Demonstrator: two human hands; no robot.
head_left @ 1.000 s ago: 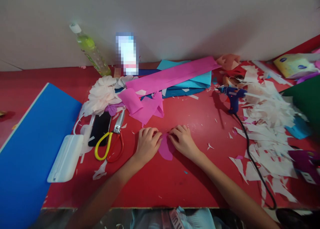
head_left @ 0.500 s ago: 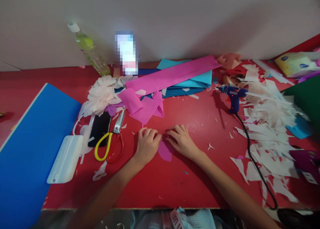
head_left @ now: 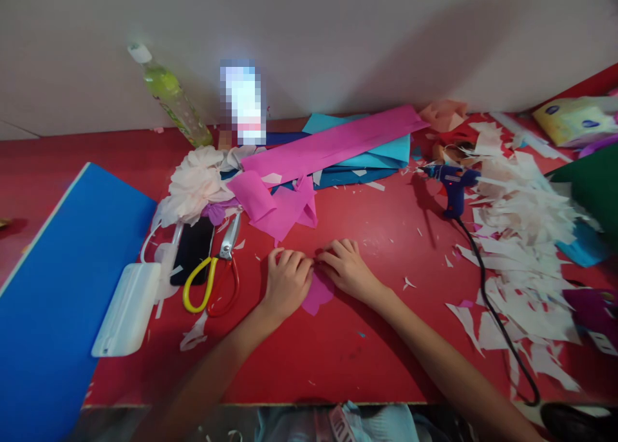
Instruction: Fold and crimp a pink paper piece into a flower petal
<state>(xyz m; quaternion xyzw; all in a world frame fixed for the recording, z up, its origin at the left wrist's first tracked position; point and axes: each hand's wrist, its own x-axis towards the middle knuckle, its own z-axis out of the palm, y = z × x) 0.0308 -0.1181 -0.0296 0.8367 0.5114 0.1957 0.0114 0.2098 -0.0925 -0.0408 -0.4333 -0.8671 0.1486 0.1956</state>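
1. Working the small pink paper piece point(head_left: 317, 295) by its upper part seems to be the step in hand; it lies just below the centre of the frame, between the two hands.
2. The left hand point(head_left: 288, 281) has its fingers curled narrow, holding the piece at its upper left. The right hand point(head_left: 348, 271) is bent likewise, holding it at the upper right; the exact pinch under the fingers cannot be told.
3. As a judgement, the next move calls for a light, even grip from both thumbs, since paper this thin could crease or tear.
4. The piece looks flat and matt, narrowing to a blunt tip toward the bottom of the frame.
5. Upper centre, a long pink strip point(head_left: 333, 145) lies smooth and straight-edged across blue sheets.
6. Left of centre, a pale paper flower point(head_left: 196, 183) shows soft, ruffled layers above scissors point(head_left: 207, 286) with yellow and red handle loops.
7. At right, a hard blue glue gun point(head_left: 454, 194) stands beside crinkled, jagged white scraps point(head_left: 526, 310).
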